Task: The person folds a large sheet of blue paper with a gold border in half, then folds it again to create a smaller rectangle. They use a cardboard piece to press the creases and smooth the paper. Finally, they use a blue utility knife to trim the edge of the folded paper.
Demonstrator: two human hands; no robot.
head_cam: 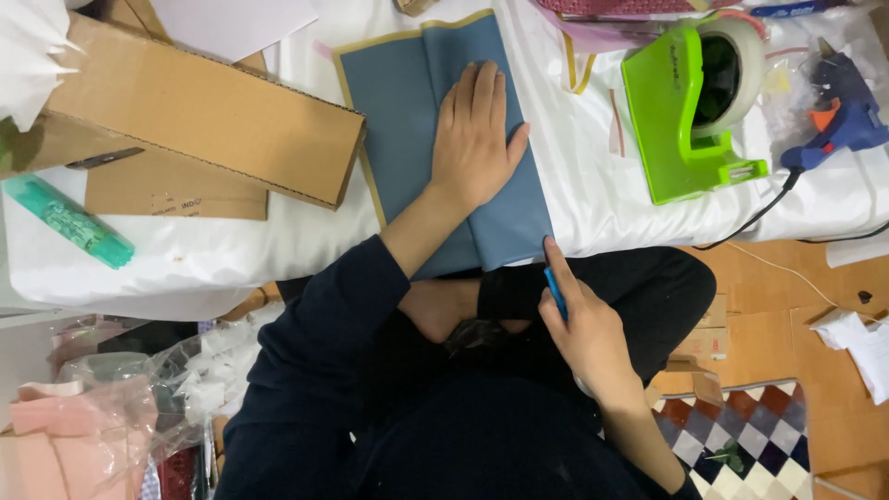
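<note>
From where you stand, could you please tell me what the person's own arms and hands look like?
Both hands are bare, without gloves, rings or a watch. The left hand comes out of a dark navy long sleeve pushed partway up the forearm. The right hand also shows a bare forearm, with dark navy fabric at the elbow.

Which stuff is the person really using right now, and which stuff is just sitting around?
In use:
- folded blue paper sheet, pressed flat by the left hand
- small blue tool, gripped in the right hand at the sheet's near edge

Just lying about:
- bright green tape dispenser
- blue glue gun
- long brown cardboard box
- green plastic tube
</note>
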